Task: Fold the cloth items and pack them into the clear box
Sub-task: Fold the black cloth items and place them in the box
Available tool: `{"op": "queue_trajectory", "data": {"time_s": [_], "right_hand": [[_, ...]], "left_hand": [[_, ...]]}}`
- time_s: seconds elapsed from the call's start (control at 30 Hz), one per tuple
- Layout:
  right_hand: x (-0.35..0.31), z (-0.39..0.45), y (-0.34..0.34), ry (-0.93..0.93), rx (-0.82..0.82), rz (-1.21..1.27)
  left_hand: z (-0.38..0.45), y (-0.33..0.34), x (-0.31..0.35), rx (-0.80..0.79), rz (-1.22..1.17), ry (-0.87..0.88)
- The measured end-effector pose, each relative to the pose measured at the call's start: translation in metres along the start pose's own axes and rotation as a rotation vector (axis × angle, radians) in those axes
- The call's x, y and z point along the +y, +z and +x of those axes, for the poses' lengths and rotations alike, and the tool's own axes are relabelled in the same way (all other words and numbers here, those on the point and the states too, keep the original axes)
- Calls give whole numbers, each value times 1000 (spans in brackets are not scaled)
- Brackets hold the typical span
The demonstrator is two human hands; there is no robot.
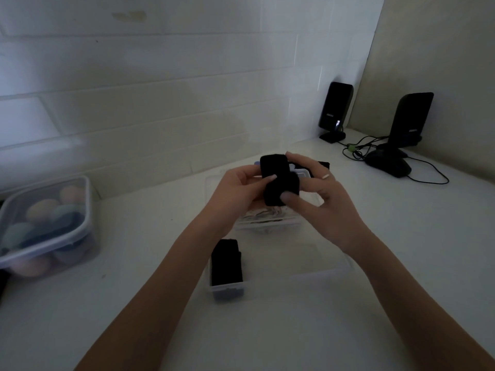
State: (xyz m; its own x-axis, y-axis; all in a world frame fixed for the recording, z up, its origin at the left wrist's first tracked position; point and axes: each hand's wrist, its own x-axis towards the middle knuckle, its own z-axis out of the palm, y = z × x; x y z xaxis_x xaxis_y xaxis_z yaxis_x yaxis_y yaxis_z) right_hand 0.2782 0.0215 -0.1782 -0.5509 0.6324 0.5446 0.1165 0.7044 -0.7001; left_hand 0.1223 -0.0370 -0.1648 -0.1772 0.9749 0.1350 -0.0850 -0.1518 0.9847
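Note:
Both hands hold a small folded black cloth above the middle of the white table. My left hand pinches its left edge with the thumb on top. My right hand grips its right side, thumb pressed on the lower front. Below the hands stands the clear box, open, with a folded black cloth standing in its left end. Behind the hands lies a pale patterned cloth, and more dark cloth shows past my right fingers.
A lidded clear container of pastel round sponges sits at the left. Two black speakers, a black mouse and cables occupy the back right corner. A tiled wall rises close behind.

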Motion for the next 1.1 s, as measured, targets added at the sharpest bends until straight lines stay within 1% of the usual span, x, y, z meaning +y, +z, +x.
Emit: {"op": "queue_trajectory", "data": {"time_s": [0.1,0.27,0.37,0.5,0.6,0.7,0.8,0.87,0.93,1.03,1.1], "right_hand": [[-2,1,-1,104,78,76],[0,2,-2,208,83,174],[-1,3,-1,217,103,218],[2,3,1,234,118,218],[0,2,2,225,179,197],[0,3,-1,222,184,207],[-1,3,-4,218,123,295],[-2,1,-5,192,59,358],[-4,0,-7,163,16,321],[-8,1,-11,139,27,260],[-8,2,-12,159,46,289]], "left_hand": [[-2,5,0,-32,7,18],[-3,6,1,-54,83,21],[-3,6,1,-60,137,1],[-2,4,1,-77,203,2],[-3,6,2,-95,231,4],[-4,9,6,-112,199,-48],[-5,11,10,-136,133,-92],[-7,12,9,-182,223,-13],[-10,11,6,-186,397,123],[-8,9,2,-126,649,280],[-8,9,2,-145,689,348]]}}
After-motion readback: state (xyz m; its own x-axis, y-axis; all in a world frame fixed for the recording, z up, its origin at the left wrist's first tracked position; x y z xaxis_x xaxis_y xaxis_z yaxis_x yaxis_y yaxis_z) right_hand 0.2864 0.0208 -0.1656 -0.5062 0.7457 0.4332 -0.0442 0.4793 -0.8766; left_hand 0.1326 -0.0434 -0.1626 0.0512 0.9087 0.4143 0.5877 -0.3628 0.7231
